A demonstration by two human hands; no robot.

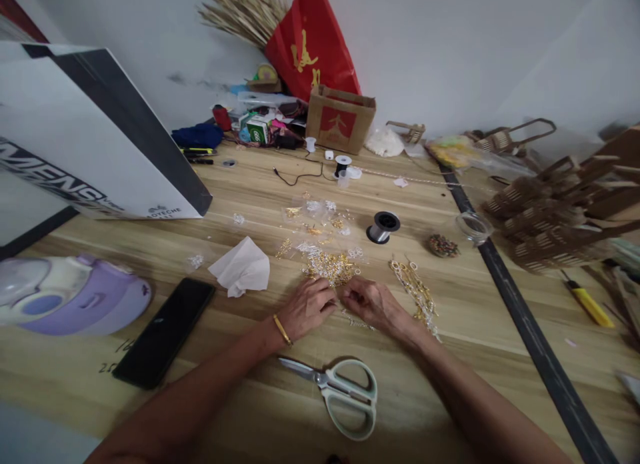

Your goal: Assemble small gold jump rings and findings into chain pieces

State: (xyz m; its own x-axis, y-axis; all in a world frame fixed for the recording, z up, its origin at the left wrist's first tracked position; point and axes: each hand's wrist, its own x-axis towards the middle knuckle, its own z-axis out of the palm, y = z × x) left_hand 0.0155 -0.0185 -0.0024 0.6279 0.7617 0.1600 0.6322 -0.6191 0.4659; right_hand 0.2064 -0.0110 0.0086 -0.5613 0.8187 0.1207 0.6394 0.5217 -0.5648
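My left hand [309, 307] and my right hand [373, 301] meet at the near edge of a pile of gold and silver beads [331, 267]. The fingers of both are bent in a pinch, and whatever lies between the fingertips is too small to tell. Just under my right hand is a short beaded strand [357, 321]. To its right lies a bundle of gold and silver beaded strands [419, 291]. Scissors with pale handles [345, 394] rest on the table in front of my wrists.
A spool of clear line [383, 227] stands behind the beads. Left are a tissue [243, 267], a black phone [165, 334], a purple bottle [95, 297] and a large box [95, 131]. Right are a glass jar [473, 229], stacked small baskets [545, 211] and a yellow-handled tool [590, 305].
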